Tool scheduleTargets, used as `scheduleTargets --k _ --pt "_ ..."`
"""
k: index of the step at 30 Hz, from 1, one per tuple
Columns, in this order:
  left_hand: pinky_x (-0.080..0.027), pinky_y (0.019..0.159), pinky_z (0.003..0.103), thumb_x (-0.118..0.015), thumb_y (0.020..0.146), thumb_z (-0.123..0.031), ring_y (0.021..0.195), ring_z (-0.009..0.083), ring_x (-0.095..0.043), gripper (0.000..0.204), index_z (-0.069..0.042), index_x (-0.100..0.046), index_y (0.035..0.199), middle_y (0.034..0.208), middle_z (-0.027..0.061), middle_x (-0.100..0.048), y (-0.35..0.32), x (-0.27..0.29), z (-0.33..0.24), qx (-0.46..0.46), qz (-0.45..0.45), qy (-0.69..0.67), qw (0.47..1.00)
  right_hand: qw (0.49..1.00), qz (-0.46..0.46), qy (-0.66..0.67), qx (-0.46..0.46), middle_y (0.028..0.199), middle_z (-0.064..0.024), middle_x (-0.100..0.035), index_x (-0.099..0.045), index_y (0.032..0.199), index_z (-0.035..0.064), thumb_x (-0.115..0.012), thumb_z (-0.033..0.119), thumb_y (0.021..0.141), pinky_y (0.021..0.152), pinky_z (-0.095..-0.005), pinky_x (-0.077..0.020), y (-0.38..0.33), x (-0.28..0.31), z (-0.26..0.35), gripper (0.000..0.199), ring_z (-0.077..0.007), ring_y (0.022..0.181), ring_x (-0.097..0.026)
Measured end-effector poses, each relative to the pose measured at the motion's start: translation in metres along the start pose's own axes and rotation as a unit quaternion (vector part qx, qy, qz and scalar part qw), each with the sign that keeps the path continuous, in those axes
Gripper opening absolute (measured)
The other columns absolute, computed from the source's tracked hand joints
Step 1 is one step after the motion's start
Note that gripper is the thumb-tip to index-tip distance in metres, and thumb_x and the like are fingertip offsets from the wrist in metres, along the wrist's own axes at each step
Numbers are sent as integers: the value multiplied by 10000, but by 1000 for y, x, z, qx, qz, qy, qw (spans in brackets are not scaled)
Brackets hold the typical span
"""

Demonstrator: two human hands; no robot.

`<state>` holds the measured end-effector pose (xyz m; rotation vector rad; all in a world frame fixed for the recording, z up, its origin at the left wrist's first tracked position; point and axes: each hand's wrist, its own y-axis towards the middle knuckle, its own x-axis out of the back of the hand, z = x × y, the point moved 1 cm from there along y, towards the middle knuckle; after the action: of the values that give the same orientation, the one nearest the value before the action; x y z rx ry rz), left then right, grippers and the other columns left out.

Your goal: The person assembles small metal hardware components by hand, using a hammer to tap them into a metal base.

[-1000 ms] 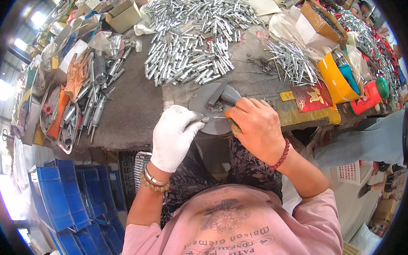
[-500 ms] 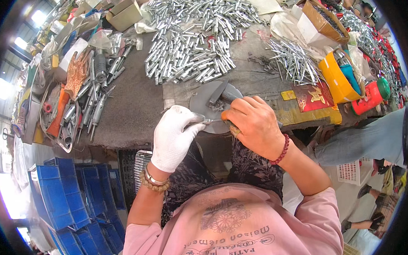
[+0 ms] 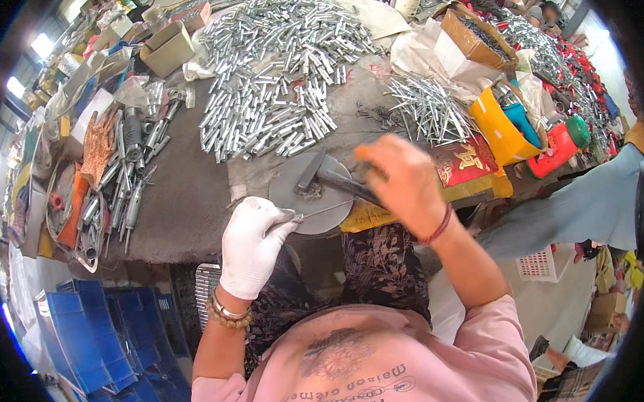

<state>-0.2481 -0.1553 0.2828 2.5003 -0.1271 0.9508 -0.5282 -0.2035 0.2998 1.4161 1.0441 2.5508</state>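
Your left hand (image 3: 252, 247) has its fingers clamped on a thin rod (image 3: 329, 209) over the grey plate (image 3: 283, 190). Right of the plate, your right hand (image 3: 410, 183) blurs near the hammer (image 3: 345, 183); finger state unclear.

R hand (image 3: 410, 181) is a blur from here; can't tell if its fingers (image 3: 375, 155) grip anything. Hammer handle (image 3: 352, 187) runs out of sight behind it. Gloved L hand (image 3: 251, 244) hides near end of thin rod (image 3: 329, 210). Bits (image 3: 309, 192) on round plate (image 3: 283, 189) too tiny to ID. Pink shirt (image 3: 380, 366) & blue bins (image 3: 83, 327) cut off at btm.
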Motion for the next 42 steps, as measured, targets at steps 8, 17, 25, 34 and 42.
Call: scheduleTargets --k 8,17,25,34,42 --pt "-530 880 399 -840 851 -42 966 300 -659 133 -24 -794 974 957 113 -690 -2 0 -2 -2 1 2 1000 986 66 -130 -83 1072 -76 -733 -820 1078 134 -787 83 864 900 -462 -597 29 5 -81 223 -324 1037 -745" --pt "-528 880 393 -836 853 -28 960 295 -657 138 -32 -798 985 957 111 -688 -3 -2 2 -5 -1 -14 1000 972 137 -189 -19 1091 -106 -698 -751 1021 83 -792 112 867 936 -467 -600 40 -13 -78 161 -333 1088 -726" --pt "-535 889 393 -842 853 -27 973 285 -668 131 -41 -795 975 951 91 -716 -2 -3 2 -11 -12 -19 1000 973 149 -168 -44 1151 -112 -697 -723 1058 72 -744 67 891 956 -477 -582 37 -7 -91 169 -343 1128 -714" --pt "-534 860 405 -847 847 -37 945 308 -666 140 -34 -792 976 930 100 -700 -3 -3 5 -18 -16 -11 1000 986 79 -137 -44 1126 -142 -708 -673 1129 72 -669 14 935 952 -487 -575 32 -4 -67 203 -387 1100 -712" --pt "-553 821 429 -872 801 -85 922 322 -679 187 -77 -785 967 937 91 -699 -4 -7 8 -42 -45 25 998 982 116 103 107 1133 -148 -763 -655 1405 111 -655 -48 849 959 -472 -598 21 -19 52 578 -373 1064 -738"
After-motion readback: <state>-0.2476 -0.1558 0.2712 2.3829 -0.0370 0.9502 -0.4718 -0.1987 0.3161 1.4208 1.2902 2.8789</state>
